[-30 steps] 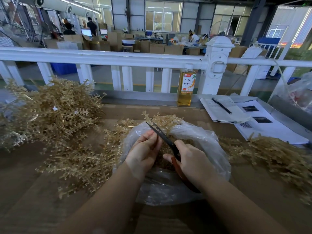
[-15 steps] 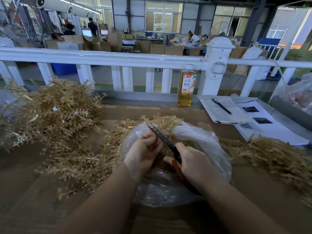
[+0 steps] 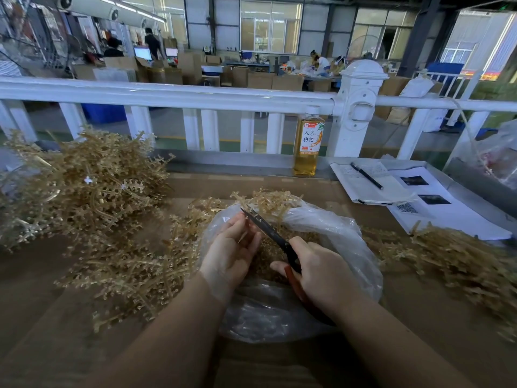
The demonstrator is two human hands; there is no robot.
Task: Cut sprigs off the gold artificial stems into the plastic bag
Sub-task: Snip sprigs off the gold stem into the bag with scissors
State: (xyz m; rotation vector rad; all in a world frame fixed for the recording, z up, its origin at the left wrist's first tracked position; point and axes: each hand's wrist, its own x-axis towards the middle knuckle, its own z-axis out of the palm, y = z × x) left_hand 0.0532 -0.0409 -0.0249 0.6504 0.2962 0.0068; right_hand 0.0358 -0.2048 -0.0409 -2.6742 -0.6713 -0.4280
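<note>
From the head view, a brown cardboard-covered table [image 3: 419, 326] is seen, bounded at the far edge by a white railing [image 3: 195, 98]. Beyond it a large workshop is seen, with stacked cartons, lit screens and people at distant benches. A clear plastic bag [image 3: 335, 236] lies open at the table's middle, with cut gold pieces gathered inside. Red-handled scissors [image 3: 275, 236] are gripped by the right hand [image 3: 321, 273] over the bag, the blades pointing up and left. A thin gold sprig [image 3: 246, 229] is pinched by the curled fingers of the left hand [image 3: 232, 253] at the blades. Gold artificial stems [image 3: 92, 191] are heaped at the left, more lying at the right. A bottle of amber drink [image 3: 307, 141] stands by the railing post, beside papers [image 3: 363, 183] with a pen [image 3: 366, 175] laid on them.
</note>
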